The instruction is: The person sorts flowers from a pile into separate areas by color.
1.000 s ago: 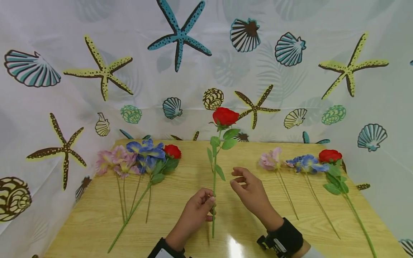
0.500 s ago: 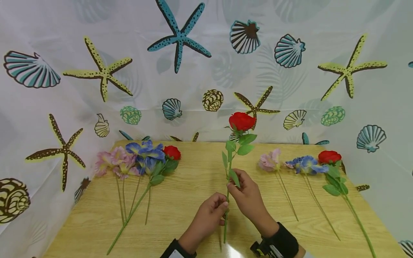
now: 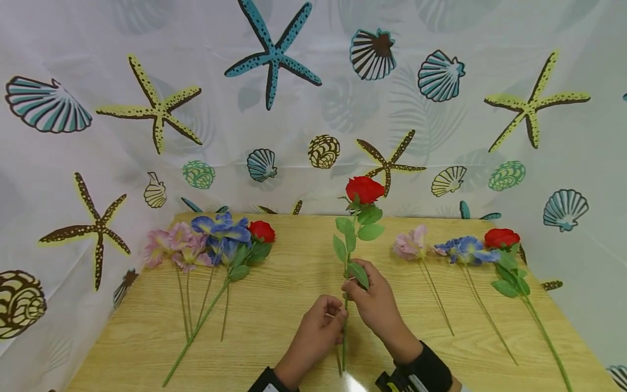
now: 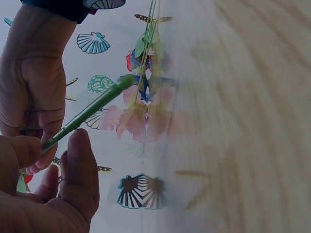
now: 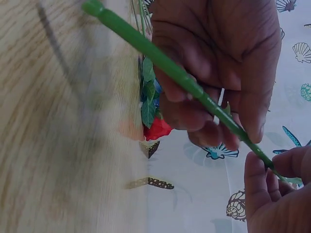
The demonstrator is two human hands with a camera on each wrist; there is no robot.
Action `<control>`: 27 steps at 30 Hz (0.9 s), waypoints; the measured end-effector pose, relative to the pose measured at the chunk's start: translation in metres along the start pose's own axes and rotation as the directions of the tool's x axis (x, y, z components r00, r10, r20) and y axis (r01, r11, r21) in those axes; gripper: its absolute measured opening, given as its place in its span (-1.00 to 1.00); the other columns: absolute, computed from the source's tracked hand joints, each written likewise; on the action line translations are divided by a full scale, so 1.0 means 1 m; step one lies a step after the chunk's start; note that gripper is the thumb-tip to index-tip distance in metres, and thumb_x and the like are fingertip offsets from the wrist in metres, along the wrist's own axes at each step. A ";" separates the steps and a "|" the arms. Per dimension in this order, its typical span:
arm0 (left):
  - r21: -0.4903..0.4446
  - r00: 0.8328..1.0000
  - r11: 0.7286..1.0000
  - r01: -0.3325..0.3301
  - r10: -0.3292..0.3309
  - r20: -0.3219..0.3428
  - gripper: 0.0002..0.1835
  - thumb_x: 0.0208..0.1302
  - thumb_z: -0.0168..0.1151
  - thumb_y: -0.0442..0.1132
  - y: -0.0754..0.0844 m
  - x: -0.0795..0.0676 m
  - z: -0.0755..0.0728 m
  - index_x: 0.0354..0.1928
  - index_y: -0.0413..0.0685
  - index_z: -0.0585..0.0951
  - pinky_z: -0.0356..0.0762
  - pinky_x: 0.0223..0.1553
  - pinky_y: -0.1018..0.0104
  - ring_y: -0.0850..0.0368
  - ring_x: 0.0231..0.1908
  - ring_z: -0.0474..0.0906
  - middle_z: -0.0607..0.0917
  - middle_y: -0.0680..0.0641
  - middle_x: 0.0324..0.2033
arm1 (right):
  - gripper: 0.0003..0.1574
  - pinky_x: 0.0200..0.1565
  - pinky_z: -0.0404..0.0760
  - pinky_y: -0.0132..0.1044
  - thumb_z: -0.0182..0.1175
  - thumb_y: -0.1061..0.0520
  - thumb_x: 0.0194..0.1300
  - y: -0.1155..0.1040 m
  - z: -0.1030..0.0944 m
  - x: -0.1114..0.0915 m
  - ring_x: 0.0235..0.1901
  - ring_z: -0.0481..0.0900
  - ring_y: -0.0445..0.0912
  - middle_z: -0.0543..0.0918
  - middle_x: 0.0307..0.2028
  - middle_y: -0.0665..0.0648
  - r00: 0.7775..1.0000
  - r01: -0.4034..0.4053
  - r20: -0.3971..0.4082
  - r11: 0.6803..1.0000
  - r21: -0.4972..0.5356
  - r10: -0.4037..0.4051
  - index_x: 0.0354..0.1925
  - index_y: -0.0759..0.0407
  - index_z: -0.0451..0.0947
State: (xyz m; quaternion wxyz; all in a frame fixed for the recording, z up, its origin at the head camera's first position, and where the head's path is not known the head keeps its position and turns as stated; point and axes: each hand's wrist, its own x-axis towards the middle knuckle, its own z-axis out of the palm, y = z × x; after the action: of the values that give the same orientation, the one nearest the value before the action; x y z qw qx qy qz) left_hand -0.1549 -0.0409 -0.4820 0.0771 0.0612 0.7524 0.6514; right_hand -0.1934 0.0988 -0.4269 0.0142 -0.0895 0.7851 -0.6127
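Observation:
A red artificial rose (image 3: pixel 364 189) with green leaves stands nearly upright at the middle of the head view. My right hand (image 3: pixel 374 299) pinches its stem just below the leaves. Lower down, my left hand (image 3: pixel 315 332) has its thumb and fingers curled loosely about the stem. In the left wrist view, the green stem (image 4: pixel 99 102) passes between my left thumb and index finger, its cut end sticking out. The right wrist view shows the stem (image 5: pixel 160 65) crossing in front of my left hand (image 5: pixel 218 63), with my right fingers (image 5: pixel 255 179) at its far part.
On the wooden table (image 3: pixel 274 261), pink flowers (image 3: pixel 183 245), blue flowers (image 3: pixel 222 231) and a red rose (image 3: pixel 262 231) lie bunched at left. At right lie a pink flower (image 3: pixel 411 242), a blue flower (image 3: pixel 465 249) and another rose (image 3: pixel 502 238). A seashell-print curtain (image 3: pixel 303 120) hangs behind.
My left hand has moved the rose a little to the right. My right hand has come in from beside it and taken hold of the stem. The flower head has since dipped slightly.

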 end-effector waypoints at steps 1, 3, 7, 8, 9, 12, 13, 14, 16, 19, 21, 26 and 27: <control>0.024 1.000 1.000 0.006 -0.006 -0.017 -0.57 0.35 0.09 0.03 -0.001 0.000 -0.002 0.07 -0.14 0.42 0.61 -0.37 0.24 0.18 -0.33 0.55 0.55 -0.10 -0.16 | -0.55 -0.24 0.60 -0.24 0.09 0.27 0.31 0.004 0.000 0.002 -0.26 0.60 0.06 0.61 -0.28 0.23 1.000 -0.004 0.001 1.000 0.007 0.004 0.16 0.05 0.41; 0.072 0.999 0.997 0.014 -0.010 -0.052 -0.45 0.30 0.11 0.09 -0.002 0.001 -0.006 0.17 -0.13 0.39 0.60 -0.27 0.19 0.12 -0.19 0.54 0.53 -0.12 -0.03 | -0.55 -0.25 0.62 -0.26 0.08 0.26 0.32 0.010 0.000 0.005 -0.23 0.60 0.08 0.61 -0.26 0.25 1.000 0.003 0.004 1.000 0.016 -0.003 0.16 0.03 0.40; 0.244 0.991 0.969 -0.048 0.077 -0.112 -0.31 0.28 0.09 0.18 -0.002 0.004 -0.016 0.30 -0.11 0.34 0.48 0.01 -0.09 -0.09 0.16 0.36 0.37 -0.17 0.22 | -0.52 -0.26 0.64 -0.24 0.08 0.26 0.31 0.015 -0.001 0.009 -0.24 0.60 0.13 0.60 -0.24 0.30 0.999 0.036 -0.009 0.999 0.013 -0.036 0.19 0.05 0.37; 0.288 0.986 0.955 -0.073 0.112 -0.120 -0.30 0.28 0.09 0.17 -0.001 0.005 -0.018 0.32 -0.12 0.33 0.42 0.06 -0.16 -0.14 0.22 0.29 0.33 -0.19 0.26 | -0.52 -0.27 0.64 -0.24 0.09 0.26 0.31 0.016 -0.001 0.010 -0.25 0.60 0.13 0.59 -0.23 0.30 0.999 0.040 -0.015 0.999 0.013 -0.040 0.19 0.05 0.37; 0.338 0.981 0.936 -0.097 0.147 -0.125 -0.30 0.29 0.09 0.17 -0.001 0.005 -0.020 0.33 -0.11 0.33 0.37 0.10 -0.21 -0.17 0.26 0.24 0.30 -0.21 0.29 | -0.52 -0.27 0.64 -0.25 0.09 0.26 0.31 0.016 -0.002 0.011 -0.25 0.60 0.13 0.59 -0.23 0.28 0.999 0.044 -0.021 0.999 0.015 -0.044 0.19 0.06 0.37; 0.450 0.969 0.883 -0.130 0.210 -0.133 -0.30 0.28 0.12 0.14 0.001 0.007 -0.026 0.36 -0.08 0.33 0.27 0.14 -0.29 -0.26 0.32 0.11 0.22 -0.26 0.35 | -0.51 -0.29 0.63 -0.27 0.10 0.27 0.30 0.015 -0.002 0.014 -0.28 0.60 0.09 0.58 -0.25 0.25 0.998 0.050 -0.028 0.998 0.024 -0.050 0.19 0.09 0.37; 0.484 0.966 0.865 -0.130 0.222 -0.136 -0.30 0.28 0.13 0.14 0.002 0.007 -0.029 0.36 -0.06 0.33 0.26 0.14 -0.32 -0.30 0.32 0.08 0.21 -0.27 0.36 | -0.51 -0.28 0.63 -0.29 0.10 0.27 0.30 0.015 -0.002 0.015 -0.28 0.60 0.06 0.58 -0.25 0.25 0.998 0.052 -0.026 0.998 0.027 -0.051 0.19 0.11 0.37; 0.517 0.962 0.846 -0.130 0.234 -0.141 -0.31 0.27 0.15 0.12 0.002 0.007 -0.031 0.36 -0.05 0.34 0.23 0.14 -0.34 -0.34 0.33 0.05 0.20 -0.28 0.37 | -0.51 -0.28 0.63 -0.30 0.09 0.27 0.31 0.015 -0.002 0.015 -0.27 0.60 0.05 0.57 -0.25 0.23 0.998 0.053 -0.021 0.998 0.031 -0.053 0.20 0.12 0.37; 0.596 0.957 0.795 -0.114 0.250 -0.149 -0.31 0.25 0.16 0.13 0.002 0.008 -0.038 0.36 -0.02 0.35 0.19 0.16 -0.37 -0.38 0.33 0.01 0.19 -0.27 0.37 | -0.51 -0.27 0.63 -0.31 0.09 0.25 0.33 0.015 -0.002 0.016 -0.26 0.60 0.03 0.57 -0.25 0.24 0.998 0.060 -0.015 0.998 0.024 -0.059 0.21 0.13 0.36; 0.726 0.951 0.684 -0.072 0.267 -0.157 -0.31 0.22 0.17 0.15 0.000 0.009 -0.050 0.36 0.06 0.36 0.13 0.15 -0.41 -0.40 0.32 0.02 0.21 -0.25 0.38 | -0.51 -0.25 0.63 -0.32 0.09 0.22 0.34 0.017 -0.004 0.016 -0.22 0.60 -0.02 0.55 -0.17 0.22 0.998 0.057 -0.011 0.998 0.005 -0.057 0.22 0.13 0.36; 0.802 0.947 0.596 -0.045 0.281 -0.155 -0.31 0.21 0.18 0.17 -0.003 0.009 -0.060 0.36 0.12 0.36 0.11 0.15 -0.43 -0.39 0.32 0.03 0.22 -0.23 0.37 | -0.52 -0.25 0.63 -0.33 0.09 0.22 0.35 0.020 -0.007 0.014 -0.22 0.60 -0.04 0.54 -0.13 0.19 0.999 0.047 -0.024 0.999 -0.013 -0.047 0.22 0.12 0.37; 0.892 0.935 0.450 0.030 0.303 -0.184 -0.33 0.22 0.19 0.12 -0.010 0.008 -0.089 0.36 0.14 0.36 0.10 0.16 -0.43 -0.36 0.32 0.04 0.25 -0.23 0.36 | -0.53 -0.26 0.63 -0.33 0.08 0.25 0.34 0.027 -0.015 0.012 -0.24 0.59 -0.09 0.50 -0.09 0.15 0.999 0.021 -0.042 0.999 -0.026 -0.023 0.21 0.13 0.36; 0.901 0.930 0.432 0.043 0.313 -0.194 -0.34 0.22 0.20 0.10 -0.012 0.007 -0.095 0.36 0.13 0.37 0.11 0.15 -0.43 -0.37 0.31 0.06 0.27 -0.23 0.35 | -0.52 -0.26 0.63 -0.33 0.08 0.25 0.34 0.028 -0.016 0.013 -0.24 0.59 -0.09 0.50 -0.09 0.16 0.999 0.024 -0.041 0.999 -0.026 -0.026 0.22 0.14 0.35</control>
State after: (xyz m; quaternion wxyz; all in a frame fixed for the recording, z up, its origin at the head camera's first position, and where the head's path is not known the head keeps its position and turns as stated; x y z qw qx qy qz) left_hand -0.1800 -0.1339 -0.4809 -0.1484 0.0425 0.9749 0.1606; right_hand -0.2112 0.1182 -0.4487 -0.0109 -0.0868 0.7919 -0.6043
